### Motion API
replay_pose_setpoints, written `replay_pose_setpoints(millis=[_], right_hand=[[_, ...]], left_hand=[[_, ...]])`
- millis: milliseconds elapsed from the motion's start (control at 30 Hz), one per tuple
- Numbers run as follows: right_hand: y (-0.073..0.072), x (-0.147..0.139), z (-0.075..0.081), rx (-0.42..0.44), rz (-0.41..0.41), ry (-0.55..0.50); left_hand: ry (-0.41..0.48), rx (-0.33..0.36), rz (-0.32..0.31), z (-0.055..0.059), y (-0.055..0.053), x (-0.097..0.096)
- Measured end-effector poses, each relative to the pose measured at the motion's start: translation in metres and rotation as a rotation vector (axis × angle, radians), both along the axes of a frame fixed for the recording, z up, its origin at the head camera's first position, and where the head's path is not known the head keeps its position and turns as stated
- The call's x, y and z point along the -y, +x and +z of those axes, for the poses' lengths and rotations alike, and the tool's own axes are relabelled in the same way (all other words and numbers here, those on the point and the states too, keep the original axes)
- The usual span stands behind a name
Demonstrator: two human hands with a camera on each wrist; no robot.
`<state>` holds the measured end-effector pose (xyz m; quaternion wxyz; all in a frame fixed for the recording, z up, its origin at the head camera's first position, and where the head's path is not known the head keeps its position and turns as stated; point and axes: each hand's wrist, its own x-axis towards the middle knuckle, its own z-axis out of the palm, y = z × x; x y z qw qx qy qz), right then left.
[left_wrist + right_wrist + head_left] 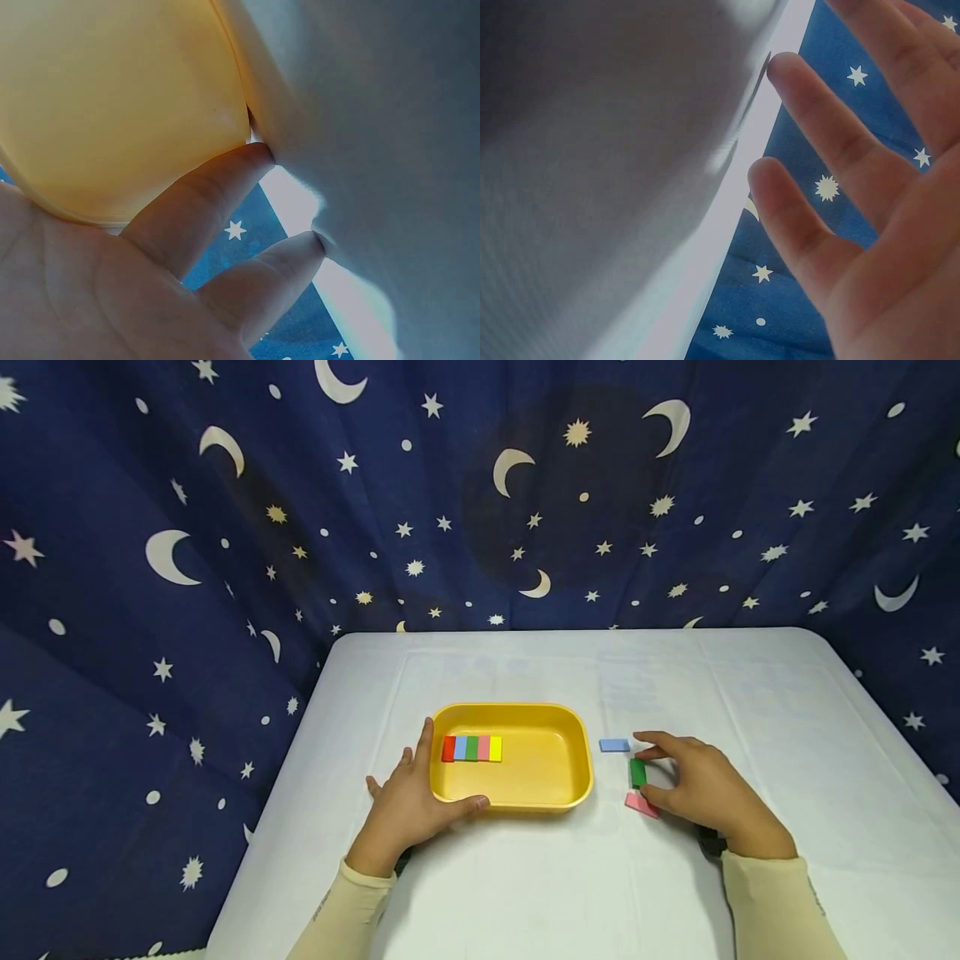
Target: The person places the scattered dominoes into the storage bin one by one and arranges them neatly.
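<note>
A yellow plastic tray (540, 777) stands on the table, with a row of small coloured blocks (472, 748) inside: red, blue, green, pink and yellow. My left hand (414, 808) rests spread around the tray's near left corner, index finger along the left side and thumb at the front rim. In the left wrist view two of its fingers (202, 195) are straight beside the tray. My right hand (705, 781) pinches a green block (637, 773) between thumb and fingertips. Close by lie a pink block (641, 805) and a blue block (614, 745). The right wrist view hides the green block.
A white cloth covers the table (555, 885). Behind it and on the left hangs a dark blue curtain (450, 468) with moons and stars. The loose blocks lie just right of the tray.
</note>
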<state>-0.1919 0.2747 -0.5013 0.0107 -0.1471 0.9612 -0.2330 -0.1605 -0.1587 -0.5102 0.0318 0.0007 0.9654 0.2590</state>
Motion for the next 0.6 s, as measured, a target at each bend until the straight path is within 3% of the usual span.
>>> replay_pose_setpoints(millis=[200,600], right_hand=[[0.0001,0.0006,-0.0004,-0.02,-0.011,-0.006],[0.002,0.0024,-0.001,-0.161,-0.009,-0.062]], left_hand=[[0.0,-0.005,-0.004,-0.0001,-0.0002,-0.0002],[-0.003,0.002,-0.003,0.0012,0.0001,-0.0005]])
